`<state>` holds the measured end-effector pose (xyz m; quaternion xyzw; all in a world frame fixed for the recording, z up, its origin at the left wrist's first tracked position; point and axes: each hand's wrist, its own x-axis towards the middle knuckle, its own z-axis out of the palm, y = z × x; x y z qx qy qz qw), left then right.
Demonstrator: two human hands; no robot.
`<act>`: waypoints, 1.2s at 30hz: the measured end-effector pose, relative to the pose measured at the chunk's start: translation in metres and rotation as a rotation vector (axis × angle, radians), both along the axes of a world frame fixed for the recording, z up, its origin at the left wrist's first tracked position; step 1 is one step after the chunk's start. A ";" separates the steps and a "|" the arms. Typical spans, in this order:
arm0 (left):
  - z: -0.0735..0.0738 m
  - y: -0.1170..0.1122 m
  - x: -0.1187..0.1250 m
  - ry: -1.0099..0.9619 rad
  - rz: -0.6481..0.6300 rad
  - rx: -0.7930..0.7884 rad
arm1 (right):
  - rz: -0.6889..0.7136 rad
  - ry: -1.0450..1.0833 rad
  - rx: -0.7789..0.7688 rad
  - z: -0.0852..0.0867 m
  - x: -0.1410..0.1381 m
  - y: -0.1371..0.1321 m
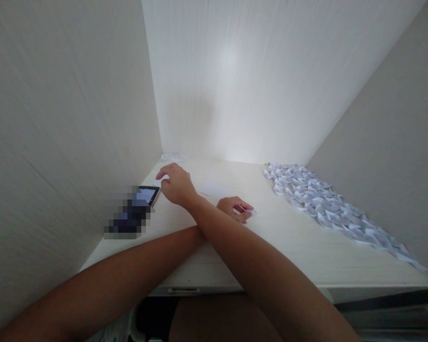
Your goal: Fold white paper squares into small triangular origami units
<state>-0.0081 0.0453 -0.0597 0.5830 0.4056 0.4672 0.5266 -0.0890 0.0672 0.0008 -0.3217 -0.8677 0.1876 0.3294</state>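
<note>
My forearms cross over the white tabletop [285, 251], the right one above the left. My left hand [233, 209] is to the right of the crossing, its thumb and fingers pinching a small folded piece of white paper [251, 212]. To the left, my right hand [176, 183] reaches out with fingers bent and thumb apart from the index finger. White paper [160, 181] shows beside and below those fingers. A flat white paper sheet [216, 190] lies on the table between the two hands.
Many folded white paper pieces [317, 199] form a long layered heap along the right wall. At the far left corner lie flat paper slips [173, 156]. A phone [148, 194], partly pixelated, rests by the left wall. Walls enclose three sides.
</note>
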 end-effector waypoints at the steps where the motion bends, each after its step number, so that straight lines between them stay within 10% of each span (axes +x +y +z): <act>1: -0.001 0.000 -0.001 -0.014 -0.007 -0.010 | -0.019 0.090 0.039 0.005 0.009 -0.002; 7: 0.005 -0.001 -0.008 -0.259 -0.041 -0.062 | -0.249 0.429 0.032 0.031 0.140 0.004; 10: 0.011 0.000 -0.014 -0.420 -0.060 -0.173 | -0.468 0.491 -0.328 0.024 0.220 0.007; 13: 0.015 0.003 -0.020 -0.548 -0.106 -0.326 | -0.329 0.573 -0.817 0.004 0.262 -0.005; 18: 0.018 0.004 -0.027 -0.596 -0.143 -0.372 | -0.004 0.706 -1.071 -0.017 0.255 -0.017; 36: 0.029 0.001 -0.027 -0.575 -0.115 -0.295 | -0.088 0.914 -0.857 -0.025 0.241 -0.016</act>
